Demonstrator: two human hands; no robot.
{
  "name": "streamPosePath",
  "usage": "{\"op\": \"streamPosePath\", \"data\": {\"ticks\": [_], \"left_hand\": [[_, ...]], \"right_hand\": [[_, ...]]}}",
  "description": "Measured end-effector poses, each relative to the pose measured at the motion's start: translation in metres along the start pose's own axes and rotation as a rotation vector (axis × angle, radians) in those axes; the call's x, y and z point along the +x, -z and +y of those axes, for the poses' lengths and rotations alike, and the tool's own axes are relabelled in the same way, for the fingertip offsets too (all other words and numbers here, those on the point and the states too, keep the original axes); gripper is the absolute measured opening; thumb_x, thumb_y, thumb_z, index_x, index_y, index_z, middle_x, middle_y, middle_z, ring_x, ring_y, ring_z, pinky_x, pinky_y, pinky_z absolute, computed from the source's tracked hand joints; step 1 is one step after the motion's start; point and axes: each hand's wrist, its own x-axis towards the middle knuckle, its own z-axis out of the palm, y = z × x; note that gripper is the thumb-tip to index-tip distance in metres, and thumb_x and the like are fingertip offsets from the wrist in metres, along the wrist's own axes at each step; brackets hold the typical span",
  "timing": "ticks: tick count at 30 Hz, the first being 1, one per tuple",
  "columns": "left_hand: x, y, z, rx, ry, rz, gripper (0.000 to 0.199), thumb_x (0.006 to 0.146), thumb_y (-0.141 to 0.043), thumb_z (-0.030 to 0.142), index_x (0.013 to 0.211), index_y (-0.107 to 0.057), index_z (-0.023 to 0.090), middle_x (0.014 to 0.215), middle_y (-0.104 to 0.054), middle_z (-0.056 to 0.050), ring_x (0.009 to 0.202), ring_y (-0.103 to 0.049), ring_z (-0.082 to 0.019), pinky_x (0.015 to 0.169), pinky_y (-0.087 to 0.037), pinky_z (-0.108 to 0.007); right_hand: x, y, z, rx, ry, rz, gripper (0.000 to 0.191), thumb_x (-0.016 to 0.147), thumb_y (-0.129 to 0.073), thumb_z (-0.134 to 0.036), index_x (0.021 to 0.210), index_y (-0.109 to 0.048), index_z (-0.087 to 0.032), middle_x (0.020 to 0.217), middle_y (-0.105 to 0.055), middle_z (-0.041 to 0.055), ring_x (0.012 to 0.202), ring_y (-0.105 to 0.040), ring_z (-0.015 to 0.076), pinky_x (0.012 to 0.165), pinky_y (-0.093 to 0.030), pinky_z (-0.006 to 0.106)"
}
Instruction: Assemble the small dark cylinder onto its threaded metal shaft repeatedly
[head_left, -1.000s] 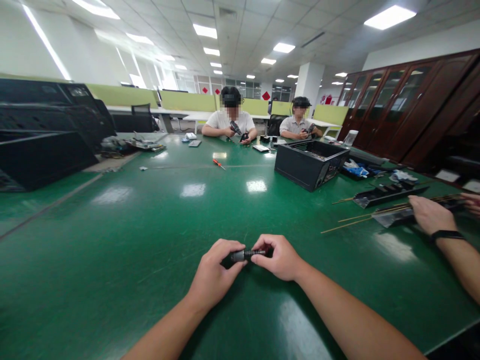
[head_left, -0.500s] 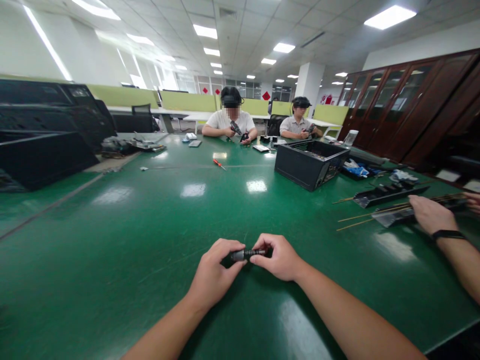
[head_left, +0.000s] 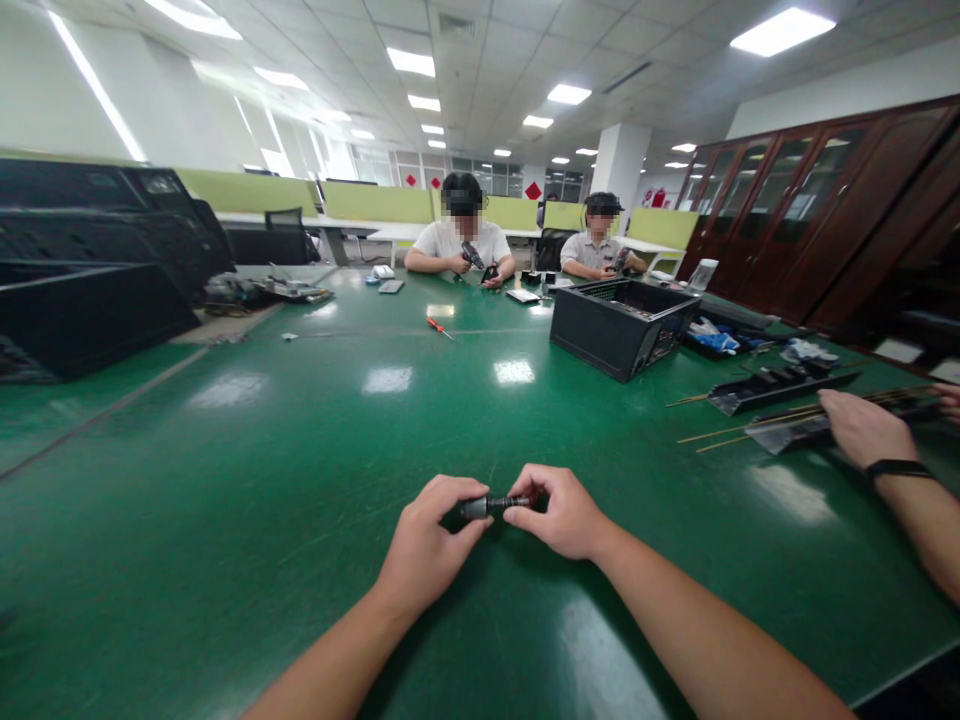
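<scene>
A small dark cylindrical part with a narrower shaft lies level between my two hands, just above the green table. My left hand pinches its thicker grey body between thumb and fingers. On the other side, my right hand has thumb and fingertips closed around the thin shaft end. A short length of black shaft shows between the two grips. Something dark reddish at the shaft's far end is partly hidden by my right fingers, and I cannot make it out.
An orange screwdriver lies farther up the green table. A black computer case stands right of centre. At right, a co-worker's hand handles thin brass-coloured rods over a dark tray. Two people sit opposite. Dark cases stand at left.
My right hand has shifted slightly right and up along the shaft. The ridged section between my hands now looks smoother and a little longer. My left hand stays almost still.
</scene>
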Motion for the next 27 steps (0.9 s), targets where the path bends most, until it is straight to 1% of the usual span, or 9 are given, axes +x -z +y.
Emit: {"op": "streamPosePath", "data": {"ticks": [5,12,27], "left_hand": [[0.0001,0.0005,0.0010,0.006,0.008,0.003,0.020,0.080,-0.069,0.020,0.100,-0.068,0.022,0.099,-0.070,-0.005,0.094,-0.065,-0.020,0.085,-0.054,-0.035],[0.0001,0.0009,-0.0003,-0.001,0.004,0.010,0.023,0.080,-0.071,0.019,0.102,-0.067,0.025,0.099,-0.069,-0.003,0.094,-0.065,-0.018,0.086,-0.053,-0.032],[0.0005,0.0017,-0.0018,0.005,0.014,0.025,0.025,0.078,-0.072,0.018,0.102,-0.067,0.025,0.099,-0.069,-0.001,0.094,-0.065,-0.018,0.086,-0.052,-0.031]], "right_hand": [[0.0000,0.0002,0.0003,-0.010,0.005,-0.001,0.011,0.074,-0.072,-0.023,0.075,-0.063,-0.018,0.067,-0.062,-0.0015,0.063,-0.055,0.0134,0.062,-0.043,0.025],[-0.0003,0.0009,-0.0005,0.004,0.012,0.014,0.010,0.073,-0.072,-0.022,0.075,-0.063,-0.018,0.067,-0.062,-0.0013,0.064,-0.055,0.0137,0.063,-0.044,0.025],[-0.0010,0.0026,-0.0027,0.010,0.026,0.037,0.009,0.073,-0.071,-0.021,0.076,-0.064,-0.017,0.067,-0.061,-0.0012,0.063,-0.055,0.0134,0.063,-0.044,0.025]]}}
